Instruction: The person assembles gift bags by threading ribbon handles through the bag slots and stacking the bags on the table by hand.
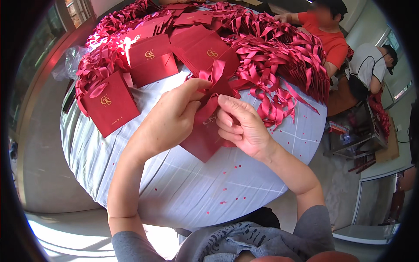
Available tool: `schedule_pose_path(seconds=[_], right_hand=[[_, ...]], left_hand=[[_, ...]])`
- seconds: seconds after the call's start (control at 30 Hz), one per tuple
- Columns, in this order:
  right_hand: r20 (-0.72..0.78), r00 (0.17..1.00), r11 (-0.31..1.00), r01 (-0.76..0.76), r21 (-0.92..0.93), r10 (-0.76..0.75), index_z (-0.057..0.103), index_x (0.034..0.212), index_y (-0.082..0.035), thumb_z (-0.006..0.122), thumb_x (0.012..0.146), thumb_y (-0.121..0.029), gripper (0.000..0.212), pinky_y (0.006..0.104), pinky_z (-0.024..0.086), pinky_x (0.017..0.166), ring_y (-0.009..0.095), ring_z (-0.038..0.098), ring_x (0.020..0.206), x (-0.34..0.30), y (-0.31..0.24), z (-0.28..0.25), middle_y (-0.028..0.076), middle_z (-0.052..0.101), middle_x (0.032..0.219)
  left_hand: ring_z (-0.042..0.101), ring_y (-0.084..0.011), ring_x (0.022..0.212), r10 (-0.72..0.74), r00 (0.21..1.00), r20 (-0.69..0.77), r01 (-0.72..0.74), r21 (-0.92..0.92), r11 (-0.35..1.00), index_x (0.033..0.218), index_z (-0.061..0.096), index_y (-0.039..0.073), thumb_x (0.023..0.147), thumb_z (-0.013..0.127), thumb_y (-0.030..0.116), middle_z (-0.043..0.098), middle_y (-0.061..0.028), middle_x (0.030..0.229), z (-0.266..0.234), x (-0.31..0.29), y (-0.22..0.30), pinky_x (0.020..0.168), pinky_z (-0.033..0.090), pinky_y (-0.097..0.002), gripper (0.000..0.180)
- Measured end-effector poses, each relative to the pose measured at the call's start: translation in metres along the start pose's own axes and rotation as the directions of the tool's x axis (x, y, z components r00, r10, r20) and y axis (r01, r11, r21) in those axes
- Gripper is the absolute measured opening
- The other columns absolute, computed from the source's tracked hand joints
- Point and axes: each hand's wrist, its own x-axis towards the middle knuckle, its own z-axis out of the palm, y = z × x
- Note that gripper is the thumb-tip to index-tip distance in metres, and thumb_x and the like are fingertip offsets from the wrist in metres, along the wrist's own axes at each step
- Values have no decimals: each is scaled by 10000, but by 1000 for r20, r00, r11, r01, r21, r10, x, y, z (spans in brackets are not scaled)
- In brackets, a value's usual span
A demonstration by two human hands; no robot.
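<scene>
Over the near middle of the round table, my left hand is closed on a dark-red satin ribbon, part of which loops up above the fingers. My right hand pinches the same ribbon between thumb and forefinger, its other fingers curled. Below the hands lies a dark-red paper gift bag with gold print, tilted and partly covered by them. How the ribbon joins the bag is hidden. A finished-looking red bag with ribbon lies to the left of my left hand.
Stacked flat red bags and a large heap of ribboned bags cover the table's far half. Small red dots dot the pale tablecloth. A person in a red top stands at the right; another, in white, is farther off.
</scene>
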Motion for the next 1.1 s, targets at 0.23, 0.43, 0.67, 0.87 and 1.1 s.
schedule_pose_path(seconds=[0.23, 0.43, 0.67, 0.87, 1.1], right_hand=[[-115, 992, 916, -1, -401, -49, 583, 893, -50, 542, 938, -192, 154, 166, 215, 368, -1, 334, 413, 3, -2, 5, -36, 488, 578], [90, 943, 423, 227, -877, -319, 589, 786, -36, 589, 912, -146, 168, 172, 311, 422, 1, 430, 484, -2, -10, 6, -39, 522, 594], [174, 685, 126, 364, -923, -708, 611, 805, 15, 692, 836, -218, 249, 224, 405, 562, 81, 505, 629, -3, -42, -5, 42, 551, 679], [260, 672, 174, 506, -845, -693, 649, 809, 9, 725, 798, -233, 254, 225, 410, 598, 83, 510, 665, -6, -41, 3, 45, 556, 730], [179, 741, 182, 379, -907, -647, 610, 774, 25, 700, 807, -102, 159, 222, 424, 659, 57, 499, 733, -5, -39, -5, 13, 521, 795]], left_hand=[[629, -193, 879, 11, 1000, -13, -12, -52, 999, 1153, 498, -49, 898, 509, 59, 646, -147, 943, -5, 3, -5, 771, 486, -316, 277], [590, -105, 878, 21, 999, 41, -18, -69, 997, 1190, 462, -26, 834, 592, -57, 634, -72, 936, 2, 0, 2, 768, 487, -255, 380], [633, -142, 853, 64, 998, -22, -60, 164, 985, 1079, 468, -9, 797, 574, -92, 649, -114, 881, 9, -8, 26, 744, 496, -273, 313], [632, -326, 763, 350, 933, -90, -299, 350, 888, 1003, 496, 24, 726, 527, -78, 638, -154, 834, 18, -10, 22, 652, 491, -373, 297], [626, -315, 784, 329, 944, -7, -279, 513, 812, 986, 518, 15, 760, 571, -82, 617, -151, 867, 29, -8, 21, 680, 484, -360, 252]])
